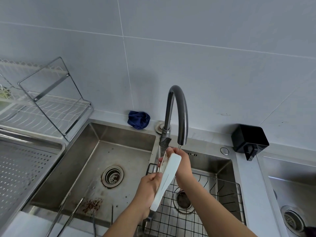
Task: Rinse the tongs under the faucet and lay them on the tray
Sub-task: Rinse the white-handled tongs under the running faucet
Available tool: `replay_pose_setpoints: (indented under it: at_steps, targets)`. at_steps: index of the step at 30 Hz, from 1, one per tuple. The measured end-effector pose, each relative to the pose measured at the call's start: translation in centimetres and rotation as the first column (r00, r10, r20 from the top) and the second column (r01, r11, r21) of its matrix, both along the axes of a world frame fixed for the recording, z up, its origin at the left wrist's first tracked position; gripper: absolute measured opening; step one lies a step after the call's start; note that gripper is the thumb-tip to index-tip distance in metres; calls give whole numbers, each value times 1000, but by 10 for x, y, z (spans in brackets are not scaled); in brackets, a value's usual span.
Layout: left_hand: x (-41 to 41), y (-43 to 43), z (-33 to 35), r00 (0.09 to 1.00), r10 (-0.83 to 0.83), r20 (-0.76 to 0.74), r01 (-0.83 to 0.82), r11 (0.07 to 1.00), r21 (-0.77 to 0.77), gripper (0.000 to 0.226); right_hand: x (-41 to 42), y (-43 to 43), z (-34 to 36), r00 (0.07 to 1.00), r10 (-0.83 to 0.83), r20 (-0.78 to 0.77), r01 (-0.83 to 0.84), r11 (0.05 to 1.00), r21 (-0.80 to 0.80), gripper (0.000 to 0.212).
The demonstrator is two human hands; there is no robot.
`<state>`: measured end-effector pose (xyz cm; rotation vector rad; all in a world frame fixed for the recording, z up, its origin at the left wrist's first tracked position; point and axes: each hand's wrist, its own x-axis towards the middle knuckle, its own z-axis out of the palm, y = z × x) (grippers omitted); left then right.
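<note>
White tongs (165, 183): centre frame, angled from lower left up to the faucet, held in both hands over the divide between two basins.
Left hand (148, 192): clamped around the tongs' lower half, fingers wrapped on the left edge.
Right hand (179, 161): closed on the tongs' upper end, just under the spout; fingertips pinch the tip.
Faucet (177, 113): dark gooseneck, centre; outlet right above the right hand. Thin stream visible at the outlet, flow otherwise hard to tell.
Wire rack (222, 190): black grid in the right basin, below the hands.
Left basin (82, 168): steel, stained; brown residue near the front, metal utensils lying at lower left, type unclear.
Tray (20, 171): perforated steel, left edge of frame, well apart from the tongs.
Dish rack (47, 103): upper left, behind the tray.
Cloth (138, 121): blue, bunched, on the ledge left of the faucet base.
Black box (249, 140): on the ledge, right of the faucet.
</note>
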<state>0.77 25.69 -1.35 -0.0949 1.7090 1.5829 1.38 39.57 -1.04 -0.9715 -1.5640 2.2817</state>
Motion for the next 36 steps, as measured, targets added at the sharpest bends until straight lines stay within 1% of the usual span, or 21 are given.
replay_pose_setpoints:
  at_steps: [3,4,5,6,8,10,12,15,16,18,20,22,24,26,27,28,30,32,33,34,36]
  targets:
    - [-3,2,2,1000,16,6,-16,1000,-6,27,-3,4,3,997,73,-14,-73,997,33,9]
    - [-5,1,2,1000,17,1,-17,1000,-8,27,-2,4,3,994,108,-25,-107,993,40,10]
    - [-6,-1,2,1000,14,-4,-14,1000,-1,27,0,5,3,991,132,-30,-131,991,39,15]
    - [-6,-2,2,1000,9,-8,-9,1000,13,27,1,5,2,989,141,-38,-139,990,36,17]
    - [-4,-3,3,1000,-2,-16,3,999,38,27,3,4,0,994,96,-53,-94,994,51,4]
    - [-2,0,3,1000,-10,-25,11,999,44,28,1,4,-7,999,-5,-38,7,999,45,17]
    - [0,5,2,1000,-1,-31,2,999,34,28,-1,3,-9,999,-40,-36,41,999,17,22]
    - [-1,6,1,998,15,-57,-15,1000,0,28,4,2,-9,995,57,-85,-58,998,-2,23]
    - [-2,5,1,998,7,-67,-7,1000,-2,28,8,2,-7,992,79,-100,-79,997,4,20]
    - [-1,2,0,995,-31,-90,30,1000,-5,29,14,3,-7,992,48,-119,-45,999,25,3]
    - [2,2,-1,994,-59,-90,58,998,-5,29,15,5,-9,996,-34,-81,39,997,66,21]
    - [5,0,-3,995,-61,-76,62,998,7,30,17,5,-10,998,-30,-47,36,990,135,31]
    - [7,-3,-4,995,-63,-72,64,998,10,31,23,1,-9,999,27,-40,-20,987,158,24]
    - [6,-7,-4,995,-69,-69,70,997,13,31,28,-2,-7,995,78,-57,-70,990,122,20]
    - [7,-8,-3,995,-77,-61,79,997,26,30,30,-3,-8,996,68,-59,-60,989,134,12]
    - [8,-9,-2,995,-86,-49,88,995,43,29,31,-4,-6,998,35,-58,-28,991,128,10]
    - [9,-8,0,994,-102,-31,104,993,62,29,29,-4,-5,999,-49,2,48,980,192,37]
    - [11,-8,1,993,-115,-23,116,992,49,29,28,-5,-3,997,-74,21,68,972,223,44]
    - [11,-8,0,993,-118,-11,118,992,40,30,28,-5,-2,999,-49,11,45,970,238,45]
    - [11,-9,-1,994,-109,11,109,993,34,32,29,-5,-2,1000,-7,14,3,970,243,41]
    - [8,-12,-1,995,-96,34,95,995,24,35,31,-6,-1,995,98,12,-98,968,231,17]
